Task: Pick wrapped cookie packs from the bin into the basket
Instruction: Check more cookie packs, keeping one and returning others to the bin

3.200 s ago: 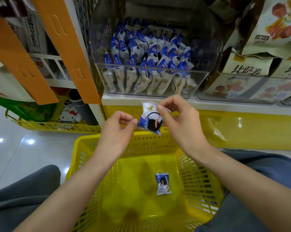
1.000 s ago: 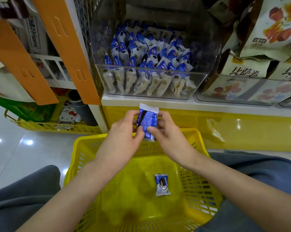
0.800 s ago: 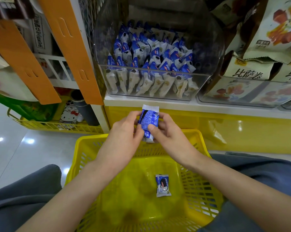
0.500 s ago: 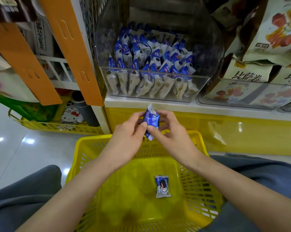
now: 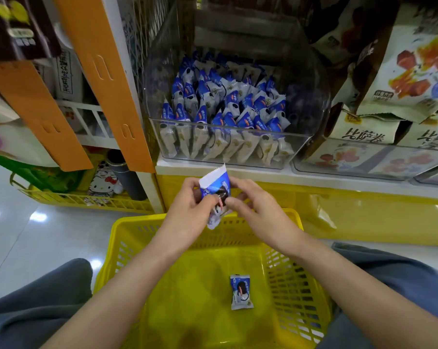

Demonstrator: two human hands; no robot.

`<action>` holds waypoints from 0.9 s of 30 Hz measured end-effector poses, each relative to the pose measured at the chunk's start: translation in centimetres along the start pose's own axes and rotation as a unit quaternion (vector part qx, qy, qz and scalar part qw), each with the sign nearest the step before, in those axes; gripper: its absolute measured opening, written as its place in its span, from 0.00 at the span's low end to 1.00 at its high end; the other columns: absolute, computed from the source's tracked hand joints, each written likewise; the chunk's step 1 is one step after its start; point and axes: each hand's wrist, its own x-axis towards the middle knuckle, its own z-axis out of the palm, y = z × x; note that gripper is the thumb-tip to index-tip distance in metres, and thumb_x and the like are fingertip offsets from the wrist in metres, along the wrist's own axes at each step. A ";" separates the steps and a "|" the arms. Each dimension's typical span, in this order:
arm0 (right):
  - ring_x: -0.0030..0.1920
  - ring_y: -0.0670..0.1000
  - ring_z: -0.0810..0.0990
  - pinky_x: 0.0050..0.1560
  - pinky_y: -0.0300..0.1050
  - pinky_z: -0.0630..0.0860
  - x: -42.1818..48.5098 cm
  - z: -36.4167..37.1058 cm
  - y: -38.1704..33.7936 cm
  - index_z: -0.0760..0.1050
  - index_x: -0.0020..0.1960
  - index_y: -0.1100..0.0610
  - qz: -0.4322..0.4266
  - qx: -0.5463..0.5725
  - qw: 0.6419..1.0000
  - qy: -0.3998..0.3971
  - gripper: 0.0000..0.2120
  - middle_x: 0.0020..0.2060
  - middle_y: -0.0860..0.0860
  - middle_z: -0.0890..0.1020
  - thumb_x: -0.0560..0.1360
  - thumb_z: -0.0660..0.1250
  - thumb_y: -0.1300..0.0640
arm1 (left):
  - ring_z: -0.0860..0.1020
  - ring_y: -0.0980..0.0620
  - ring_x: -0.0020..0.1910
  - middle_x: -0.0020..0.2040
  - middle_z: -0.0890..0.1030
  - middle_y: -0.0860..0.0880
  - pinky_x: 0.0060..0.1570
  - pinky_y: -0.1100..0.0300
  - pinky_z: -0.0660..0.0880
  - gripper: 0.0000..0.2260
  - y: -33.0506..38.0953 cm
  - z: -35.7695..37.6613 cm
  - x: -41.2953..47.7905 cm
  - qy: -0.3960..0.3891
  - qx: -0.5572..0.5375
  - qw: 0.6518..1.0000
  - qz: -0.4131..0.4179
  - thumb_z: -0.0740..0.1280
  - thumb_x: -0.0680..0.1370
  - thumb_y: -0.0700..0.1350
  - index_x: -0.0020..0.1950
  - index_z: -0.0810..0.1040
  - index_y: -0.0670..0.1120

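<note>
While the left hand (image 5: 187,210) and right hand (image 5: 258,210) pinch it with curled fingers (image 5: 235,204), a crinkly blue-and-white cookie pack (image 5: 215,187) stands upright above the far rim of the yellow slotted plastic basket (image 5: 137,227). A second pack (image 5: 241,292) lies flat inside, nearer the basket's right wall. More packs fill the clear plastic bin (image 5: 301,147) at the white shelf's (image 5: 238,173) front edge, above a glossy pale floor (image 5: 24,235).

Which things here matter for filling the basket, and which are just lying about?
In the job: blue-and-white wrapped cookie pack pinched by left hand and right hand; clear plastic bin; yellow plastic basket, second pack inside.
Lying about: beige snack bags; orange slotted boards; grey cylinder.
</note>
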 end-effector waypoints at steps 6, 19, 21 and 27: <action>0.46 0.41 0.80 0.46 0.34 0.76 0.6 -0.3 -0.8 0.76 0.55 0.54 0.048 0.147 0.988 0.008 0.09 0.48 0.49 0.82 0.76 0.63 0.62 | 0.80 0.54 0.48 0.46 0.83 0.52 0.50 0.60 0.74 0.08 1.1 -0.4 -0.2 -0.017 -0.097 0.995 -0.025 0.65 0.76 0.43 0.55 0.75 0.47; 0.45 0.40 0.79 0.46 0.32 0.74 1.2 -0.7 -2.9 0.74 0.54 0.48 -0.003 0.133 0.989 0.072 0.10 0.43 0.43 0.82 0.75 0.64 0.60 | 0.79 0.67 0.46 0.51 0.81 0.55 0.45 0.75 0.73 0.08 3.3 -1.4 0.4 0.017 -0.078 0.996 0.033 0.65 0.77 0.41 0.55 0.75 0.48; 0.48 0.40 0.78 0.49 0.32 0.73 1.7 -1.6 -3.9 0.72 0.59 0.48 -0.049 0.073 0.995 0.038 0.14 0.48 0.43 0.80 0.77 0.61 0.61 | 0.79 0.65 0.48 0.52 0.81 0.53 0.47 0.73 0.73 0.09 3.9 -1.9 0.6 0.029 -0.095 0.994 0.047 0.64 0.77 0.42 0.57 0.75 0.47; 0.48 0.40 0.79 0.50 0.32 0.75 6.6 -5.5 -6.2 0.71 0.58 0.48 -0.140 -0.057 0.981 0.119 0.11 0.51 0.42 0.78 0.79 0.57 0.58 | 0.78 0.69 0.45 0.49 0.80 0.58 0.42 0.77 0.71 0.06 5.5 -3.1 1.2 0.061 -0.153 0.984 0.071 0.63 0.77 0.43 0.52 0.74 0.54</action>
